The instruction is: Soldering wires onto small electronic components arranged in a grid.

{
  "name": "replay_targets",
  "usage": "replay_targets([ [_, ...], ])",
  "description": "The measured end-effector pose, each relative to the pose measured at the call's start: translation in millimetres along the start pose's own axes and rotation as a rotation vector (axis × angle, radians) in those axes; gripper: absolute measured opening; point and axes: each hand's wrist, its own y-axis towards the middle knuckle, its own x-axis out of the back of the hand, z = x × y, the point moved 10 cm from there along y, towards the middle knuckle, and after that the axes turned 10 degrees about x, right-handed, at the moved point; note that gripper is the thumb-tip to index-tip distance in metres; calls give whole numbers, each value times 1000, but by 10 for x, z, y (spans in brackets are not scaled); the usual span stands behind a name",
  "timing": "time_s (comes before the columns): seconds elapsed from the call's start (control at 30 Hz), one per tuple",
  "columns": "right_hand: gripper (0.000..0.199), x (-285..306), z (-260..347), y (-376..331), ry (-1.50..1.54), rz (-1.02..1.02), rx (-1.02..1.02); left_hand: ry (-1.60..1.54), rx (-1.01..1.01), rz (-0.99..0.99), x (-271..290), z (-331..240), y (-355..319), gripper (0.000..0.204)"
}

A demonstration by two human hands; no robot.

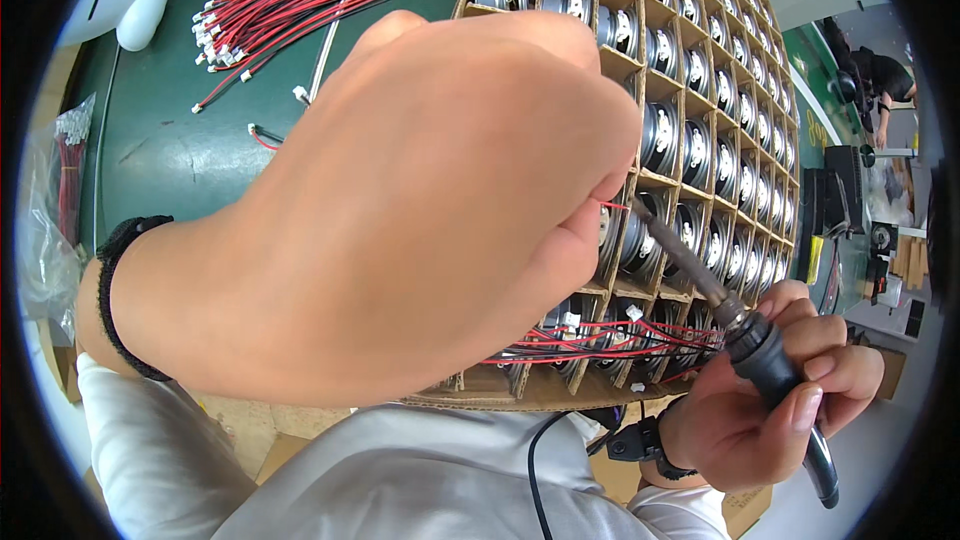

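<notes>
The person's left hand (460,170) fills the middle of the view, its back hiding most of its fingers and part of the divided brown cardboard box (540,402) filled with round metal speakers (658,137). Only a short end of a thin red insulated wire (613,205) shows between its closed thumb and forefinger; the rest of the wire is out of sight. Whether the iron's tip touches the wire is hard to tell. A clear plastic bag (48,202) is cut off at the left rim. Bare green tabletop (185,175) lies open left of the wrist, below a heap of red-and-black wires with white connectors (310,0); more such wires cross the box near its lower edge. The left hand is bent into a fist, while the right hand (735,430) wraps its fingers around a black-handled soldering iron (765,360), tilted up-left, tip beside the red wire over the speakers.
</notes>
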Motion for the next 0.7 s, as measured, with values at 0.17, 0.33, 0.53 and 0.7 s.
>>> replay_targets([
  [0.17,14,88,-47,-6,-7,-109,-18,104,7,64,-58,-10,17,13],
  [0.33,15,68,-37,0,-34,-80,-12,81,75,50,-61,23,30,12],
  [0.53,22,-34,-19,-1,-37,41,-38,164,74,97,-103,21,31,14],
  [0.7,24,-63,-10,-5,-53,39,20,233,62,88,-112,-28,38,16],
])
